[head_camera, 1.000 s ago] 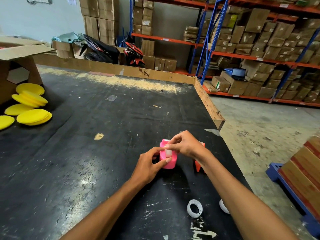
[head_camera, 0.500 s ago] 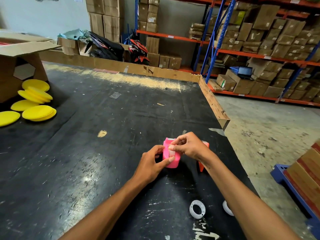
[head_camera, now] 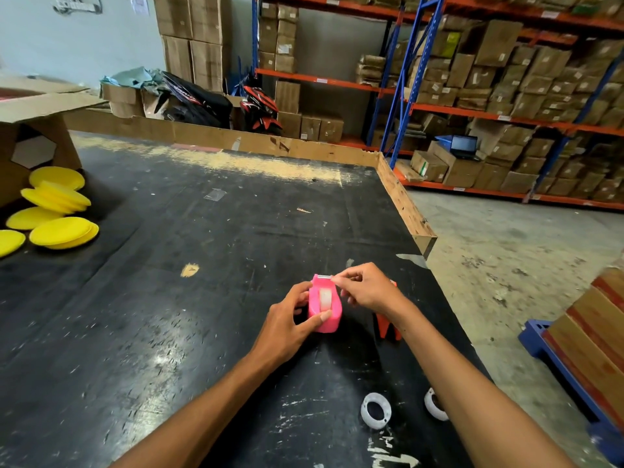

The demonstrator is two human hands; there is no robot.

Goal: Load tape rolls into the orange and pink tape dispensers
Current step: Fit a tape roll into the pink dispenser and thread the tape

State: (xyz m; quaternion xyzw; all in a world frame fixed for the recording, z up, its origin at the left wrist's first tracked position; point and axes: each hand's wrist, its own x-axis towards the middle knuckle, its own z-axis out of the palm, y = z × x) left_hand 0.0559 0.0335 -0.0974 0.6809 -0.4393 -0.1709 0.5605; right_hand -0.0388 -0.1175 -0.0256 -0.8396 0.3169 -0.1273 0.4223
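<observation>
A pink tape dispenser stands on the black table with a clear tape roll seated in its slot. My left hand grips the dispenser's near side, thumb on its base. My right hand pinches the tape's loose end at the dispenser's far cutter edge. The orange dispenser stands just right of it, mostly hidden behind my right wrist. Two white tape rolls lie near me: one flat, the other half hidden by my right forearm.
Several yellow round pads lie at the table's left beside an open cardboard box. A wooden rim borders the far and right sides. Past the right edge are concrete floor, a blue pallet with boxes, and shelving racks.
My right hand has shifted from over the roll to the dispenser's far cutter edge, drawing the tape end along, so the roll now shows. The camera view moved slightly.
</observation>
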